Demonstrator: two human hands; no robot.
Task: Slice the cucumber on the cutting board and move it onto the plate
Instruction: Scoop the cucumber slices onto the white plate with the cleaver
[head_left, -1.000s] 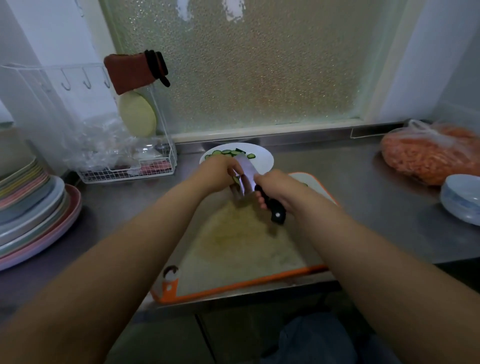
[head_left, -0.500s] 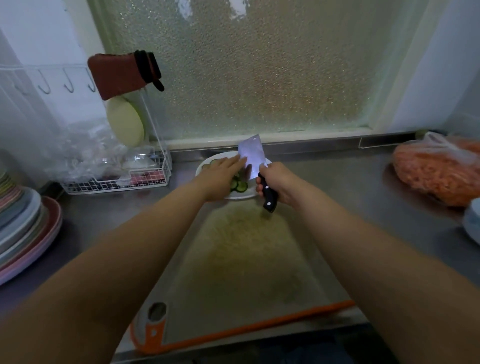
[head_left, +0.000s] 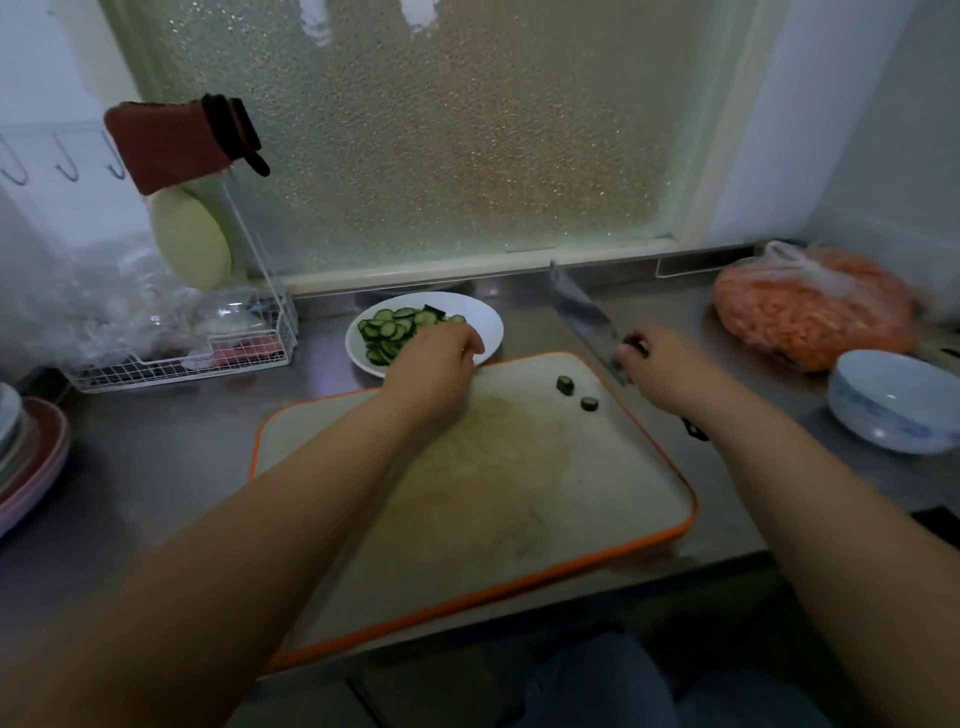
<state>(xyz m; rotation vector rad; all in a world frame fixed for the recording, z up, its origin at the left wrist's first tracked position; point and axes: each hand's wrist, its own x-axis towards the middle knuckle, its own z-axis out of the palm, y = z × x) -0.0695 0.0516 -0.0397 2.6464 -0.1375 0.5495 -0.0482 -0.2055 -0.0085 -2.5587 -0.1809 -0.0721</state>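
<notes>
Two cucumber ends (head_left: 576, 393) lie at the board's (head_left: 467, 499) two o'clock, nearer the right hand (head_left: 655, 370) gripping the knife (head_left: 584, 314); left hand (head_left: 439, 356), probably loosely curled and empty, hovers by the plate (head_left: 480, 325) of slices (head_left: 392, 332)

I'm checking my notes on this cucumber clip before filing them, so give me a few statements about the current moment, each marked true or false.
1. The sliced cucumber lies on the white plate. True.
2. The cutting board holds no cucumber at all. False: two small cucumber pieces remain near its far right corner.
3. The right hand holds the knife with the blade pointing away from the person. True.
4. The left hand grips the knife handle. False: it is at the plate's near edge, apart from the knife.
5. The bag of orange food sits left of the plate. False: it is far right, behind the bowl.
</notes>
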